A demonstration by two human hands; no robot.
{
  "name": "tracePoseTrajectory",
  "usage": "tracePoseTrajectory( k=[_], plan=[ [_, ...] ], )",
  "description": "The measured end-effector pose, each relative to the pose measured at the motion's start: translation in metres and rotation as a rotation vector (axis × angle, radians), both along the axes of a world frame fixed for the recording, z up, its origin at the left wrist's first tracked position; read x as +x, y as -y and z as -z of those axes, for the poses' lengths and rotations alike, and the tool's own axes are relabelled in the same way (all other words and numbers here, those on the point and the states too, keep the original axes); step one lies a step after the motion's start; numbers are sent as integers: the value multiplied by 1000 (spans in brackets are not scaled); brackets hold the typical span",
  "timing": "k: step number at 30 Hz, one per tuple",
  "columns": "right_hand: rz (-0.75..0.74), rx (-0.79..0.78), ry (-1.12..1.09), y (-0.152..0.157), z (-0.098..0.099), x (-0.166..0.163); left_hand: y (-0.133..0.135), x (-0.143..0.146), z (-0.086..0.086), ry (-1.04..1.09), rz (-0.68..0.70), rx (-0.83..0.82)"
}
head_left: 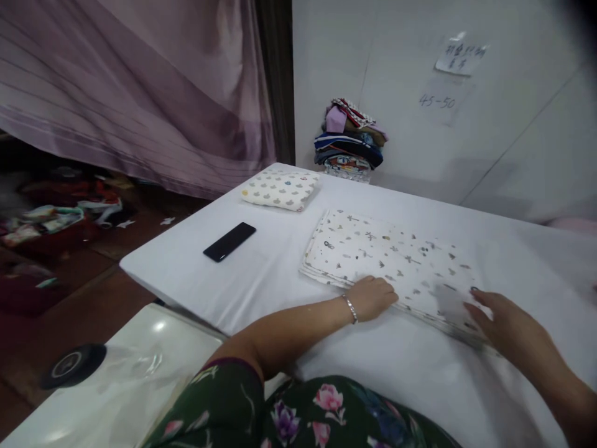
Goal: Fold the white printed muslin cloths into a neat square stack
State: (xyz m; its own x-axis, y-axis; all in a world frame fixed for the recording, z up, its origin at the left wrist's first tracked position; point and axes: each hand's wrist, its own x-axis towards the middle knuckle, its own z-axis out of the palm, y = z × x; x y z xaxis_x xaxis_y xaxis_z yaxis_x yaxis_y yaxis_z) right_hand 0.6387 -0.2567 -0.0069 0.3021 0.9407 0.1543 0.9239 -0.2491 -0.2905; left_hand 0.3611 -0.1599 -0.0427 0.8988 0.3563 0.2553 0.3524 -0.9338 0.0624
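Observation:
A folded white cloth [387,249] with small grey and brown prints lies flat on the white-covered table [181,267], its layers showing along the near and left edges. At the middle of its near edge, my left hand [373,297] has its fingers curled over the fabric; the fingertips are partly hidden. My right hand [504,317] is over the cloth's right end, thumb and forefinger spread apart and nothing held between them. Farther back on the left lies a smaller folded cloth [282,188] with grey patterned shapes.
A black phone [230,241] lies on the table's left part. Stacked folded clothes [351,140] stand beyond the far edge by the wall. A pink curtain [186,93] hangs at left. Below left is a glossy white surface [135,354] with a dark round object [74,365].

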Motion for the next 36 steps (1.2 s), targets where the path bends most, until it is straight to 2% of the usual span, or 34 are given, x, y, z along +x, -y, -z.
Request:
tracePoseTrajectory(
  k=[5, 11, 14, 20, 26, 32, 36],
  plan=[
    [-403, -19, -217, -28, -3, -65, -13, -45, -7, 63, -112, -149],
    [-655, -48, -335, -52, 1, -112, -24, -92, -14, 173, -243, -240],
    [-675, -31, -277, -58, 6, -120, -25, -96, -13, 193, -279, -248],
    [-676, -28, -213, -63, 17, -120, -28, -87, -12, 212, -274, -257],
    [-600, -30, -244, -60, 15, -125, -27, -85, -10, 212, -295, -253],
    [-636, 9, -242, -56, 14, -127, -26, -79, -9, 230, -349, -277],
    [-594, 34, -219, -55, 15, -128, -25, -75, -11, 280, -381, -312]
  ],
)
